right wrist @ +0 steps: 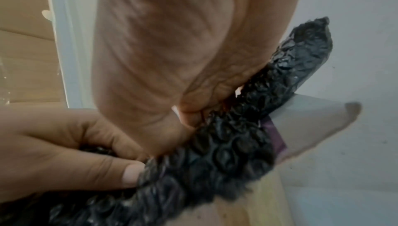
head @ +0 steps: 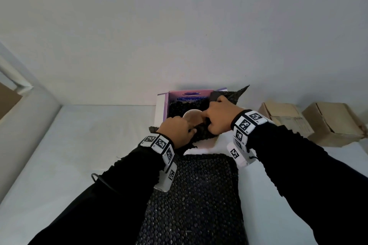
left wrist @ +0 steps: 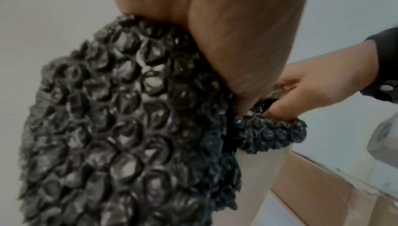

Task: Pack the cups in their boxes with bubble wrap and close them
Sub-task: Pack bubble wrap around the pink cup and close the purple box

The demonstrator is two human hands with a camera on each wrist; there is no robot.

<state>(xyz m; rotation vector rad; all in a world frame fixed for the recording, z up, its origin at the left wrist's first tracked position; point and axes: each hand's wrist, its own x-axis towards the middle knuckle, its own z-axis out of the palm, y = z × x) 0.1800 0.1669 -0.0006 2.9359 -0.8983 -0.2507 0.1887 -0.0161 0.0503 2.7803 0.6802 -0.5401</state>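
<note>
An open pink and purple box (head: 161, 109) stands on the white table, lined with a sheet of black bubble wrap (head: 187, 105). A pale round cup (head: 192, 116) sits inside the wrap, only its top showing. My left hand (head: 177, 131) grips the near edge of the bubble wrap (left wrist: 120, 127) at the box's front. My right hand (head: 218, 118) pinches the bubble wrap (right wrist: 247, 136) at the box's right side, one corner sticking up behind it. The fingertips of both hands are buried in the folds.
A second sheet of black bubble wrap (head: 195, 199) lies flat on the table between my forearms. Two brown cardboard boxes (head: 286, 117) (head: 334, 123) stand at the right by the wall. A white wall runs behind the box.
</note>
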